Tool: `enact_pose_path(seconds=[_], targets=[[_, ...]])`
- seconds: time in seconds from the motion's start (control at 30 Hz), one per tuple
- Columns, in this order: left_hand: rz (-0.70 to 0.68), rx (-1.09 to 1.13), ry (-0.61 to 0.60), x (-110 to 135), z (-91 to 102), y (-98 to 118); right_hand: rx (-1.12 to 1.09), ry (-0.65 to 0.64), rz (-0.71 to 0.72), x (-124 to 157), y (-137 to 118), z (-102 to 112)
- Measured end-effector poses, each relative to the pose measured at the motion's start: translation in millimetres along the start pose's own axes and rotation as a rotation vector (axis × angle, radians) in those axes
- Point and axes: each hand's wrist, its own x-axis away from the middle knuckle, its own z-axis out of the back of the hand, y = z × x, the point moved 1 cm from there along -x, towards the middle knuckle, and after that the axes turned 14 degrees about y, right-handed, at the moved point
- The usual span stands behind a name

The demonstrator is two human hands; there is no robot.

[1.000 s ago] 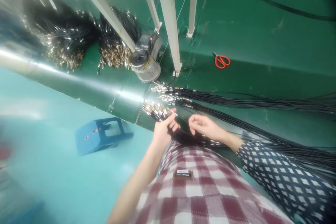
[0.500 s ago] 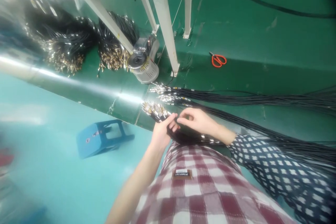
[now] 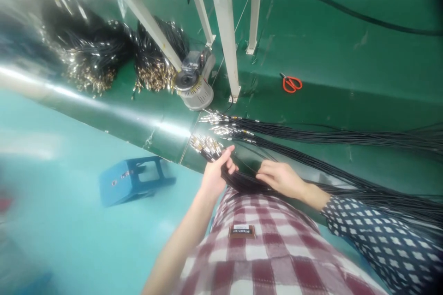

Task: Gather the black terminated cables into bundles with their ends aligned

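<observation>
My left hand [image 3: 217, 174] is closed around a bundle of black cables [image 3: 238, 182], close to their ends. Metal connectors [image 3: 206, 145] fan out past its thumb side. My right hand [image 3: 282, 179] is to the right, fingertips pinched together at a single thin black cable [image 3: 246, 164] that runs back toward the left hand. The exact grip at those fingertips is partly hidden. Just beyond the hands, two more bundles of black cables [image 3: 311, 133] lie on the green table [image 3: 346, 69], their silvery ends [image 3: 216, 119] pointing left.
Orange-handled scissors [image 3: 291, 84] lie farther back. A round grey device [image 3: 194, 92] stands by the white frame legs [image 3: 230, 55]. Heaps of cables with brassy ends [image 3: 155, 73] are at the back left. A blue stool [image 3: 119, 182] is on the floor, beyond the table edge.
My right hand has moved right and slightly toward me, away from the left hand, and a thin cable now shows stretched between them. The left hand keeps its hold on the bundle.
</observation>
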Motion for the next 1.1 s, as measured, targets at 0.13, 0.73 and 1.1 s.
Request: enact_pose_path(seconds=[0.13,0.73,1.1], targets=[[-0.009,-0.042,-0.051,-0.7,3.1,0.9,0.015,0.017,0.022,-12.5,-14.2,-3.4],[0.025,0.026,0.043,-5.0,10.8,-7.5,0.038,-0.078,-0.29,-68.7,16.2,-35.6],[0.039,-0.069,-0.047,-7.3,7.1,-2.0,-0.814,-0.068,-0.379,-58.9,-36.1,-13.0]])
